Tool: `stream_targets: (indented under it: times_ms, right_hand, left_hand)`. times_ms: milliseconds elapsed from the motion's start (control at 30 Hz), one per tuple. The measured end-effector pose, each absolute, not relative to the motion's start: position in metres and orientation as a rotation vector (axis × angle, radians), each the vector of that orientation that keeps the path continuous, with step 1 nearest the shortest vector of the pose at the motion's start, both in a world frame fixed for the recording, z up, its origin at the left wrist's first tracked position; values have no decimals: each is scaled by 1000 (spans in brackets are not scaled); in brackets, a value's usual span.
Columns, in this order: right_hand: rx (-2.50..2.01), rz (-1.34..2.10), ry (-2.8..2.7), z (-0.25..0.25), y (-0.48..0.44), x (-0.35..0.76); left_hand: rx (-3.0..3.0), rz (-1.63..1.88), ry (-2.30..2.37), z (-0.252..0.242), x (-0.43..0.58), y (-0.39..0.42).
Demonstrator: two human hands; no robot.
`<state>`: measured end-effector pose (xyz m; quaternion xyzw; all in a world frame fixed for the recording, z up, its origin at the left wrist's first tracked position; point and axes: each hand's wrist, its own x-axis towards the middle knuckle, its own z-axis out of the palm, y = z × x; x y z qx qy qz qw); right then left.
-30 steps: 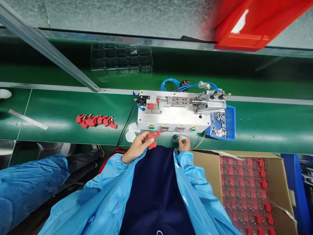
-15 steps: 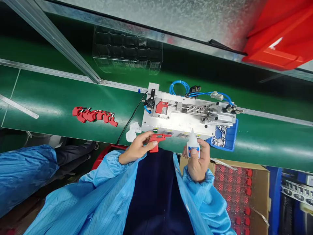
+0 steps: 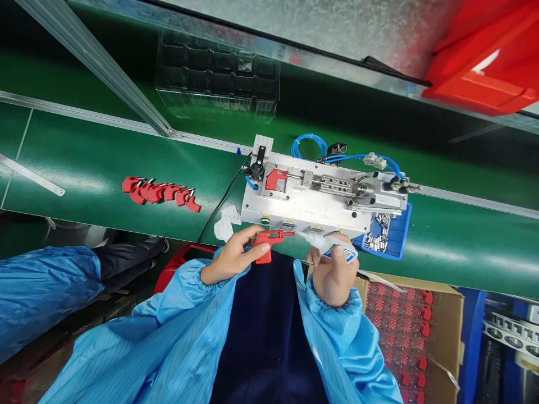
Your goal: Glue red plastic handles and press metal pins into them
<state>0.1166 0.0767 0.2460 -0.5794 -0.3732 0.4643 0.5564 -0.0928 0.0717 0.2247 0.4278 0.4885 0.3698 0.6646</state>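
Observation:
My left hand (image 3: pixel 236 254) is closed on a red pistol-shaped plastic part (image 3: pixel 269 242), whose thin end points right. In my right hand (image 3: pixel 334 275) a white glue bottle (image 3: pixel 330 246) with a blue label is gripped, tilted so its nozzle aims left at the tip of the red part. Whether nozzle and tip touch I cannot tell. Just beyond my hands stands a metal fixture (image 3: pixel 303 205) with another red part (image 3: pixel 276 180) clamped at its left end. A crumpled white tissue (image 3: pixel 227 223) lies by my left hand.
Several red parts with metal tubes (image 3: pixel 160 192) lie on the green bench (image 3: pixel 92 151) at left. A blue bin (image 3: pixel 392 238) of metal tubes sits right of the fixture. Below it is a cardboard box (image 3: pixel 446 336) with trayed red parts. Another person's blue sleeve (image 3: pixel 46 292) shows at left.
My right hand has tipped the glue bottle from upright to nearly level, bringing its nozzle left to the red part's tip. My left hand still holds the part much as before.

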Motion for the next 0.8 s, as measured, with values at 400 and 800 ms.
stream_targets:
  times_ms: [400, 800]
  right_hand:
    - [-1519, 629, -1064, 241, 53, 131]
    - [-1507, 601, -1070, 241, 51, 133]
  left_hand:
    - [996, 822, 1118, 233, -79, 66]
    - [994, 800, 1123, 238, -77, 68]
